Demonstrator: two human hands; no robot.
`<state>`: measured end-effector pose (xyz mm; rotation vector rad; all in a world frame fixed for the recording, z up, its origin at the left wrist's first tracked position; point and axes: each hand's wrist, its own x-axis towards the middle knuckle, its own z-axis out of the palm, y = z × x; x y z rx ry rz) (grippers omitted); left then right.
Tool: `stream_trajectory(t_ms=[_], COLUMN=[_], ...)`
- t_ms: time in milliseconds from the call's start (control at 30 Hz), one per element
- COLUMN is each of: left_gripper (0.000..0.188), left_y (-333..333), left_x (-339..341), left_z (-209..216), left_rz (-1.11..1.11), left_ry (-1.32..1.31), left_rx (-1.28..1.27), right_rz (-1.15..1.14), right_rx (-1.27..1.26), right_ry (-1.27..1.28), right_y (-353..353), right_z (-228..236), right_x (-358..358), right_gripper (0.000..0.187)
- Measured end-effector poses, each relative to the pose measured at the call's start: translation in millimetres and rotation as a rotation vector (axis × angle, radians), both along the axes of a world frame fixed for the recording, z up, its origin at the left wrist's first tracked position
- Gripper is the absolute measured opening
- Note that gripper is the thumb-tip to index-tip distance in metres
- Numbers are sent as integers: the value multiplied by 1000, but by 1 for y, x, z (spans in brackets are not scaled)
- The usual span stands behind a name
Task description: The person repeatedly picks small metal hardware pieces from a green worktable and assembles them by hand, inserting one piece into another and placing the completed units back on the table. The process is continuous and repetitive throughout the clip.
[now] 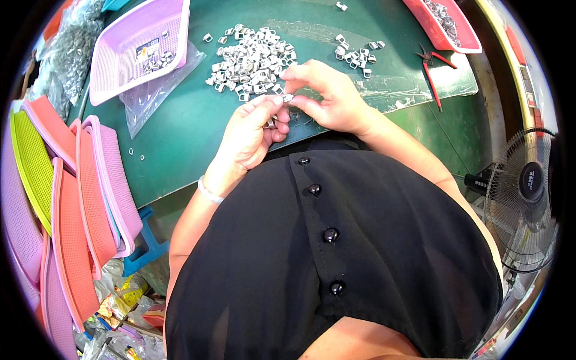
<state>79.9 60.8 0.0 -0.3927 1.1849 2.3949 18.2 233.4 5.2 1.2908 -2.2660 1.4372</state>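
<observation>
Above the near edge of the table, my left hand (255,123) is closed, pinching a small silvery metal loop (287,98) between thumb and finger. Another shiny metal bit (270,123) shows among its curled lower fingers; whether it is a loop or a worn ring I cannot tell. My right hand (333,99) faces it with its thumb tip at the pinched loop, while its forefinger arches up, apart from the thumb. Just beyond both hands lies a large pile of similar metal loops (252,60). A smaller group of loops (358,55) sits farther right.
Red-handled pliers (429,75) lie at the right of the green table (198,138). A pink basket (414,9) stands far right, a lilac basket (102,69) far left on a plastic bag (141,108). Stacked coloured baskets (72,240) crowd the left; a fan (522,198) stands right.
</observation>
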Motion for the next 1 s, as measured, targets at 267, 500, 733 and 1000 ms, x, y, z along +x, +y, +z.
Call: stream_trajectory(t_ms=[267,500,733,1000], left_gripper=[12,13,11,13], left_y=[3,3,5,10], left_x=[1,1,2,4], left_z=[-1,3,4,7], left_rz=[26,-14,5,51], left_ry=[59,118,132,93], left_rx=[-104,-244,-289,-306], right_rz=[-2,34,52,33], right_rx=[58,64,56,41], right_ry=[157,228,267,149], right_y=[-2,-3,-2,1], right_z=[2,2,1,-1], right_x=[2,2,2,6], right_gripper=[38,34,34,38])
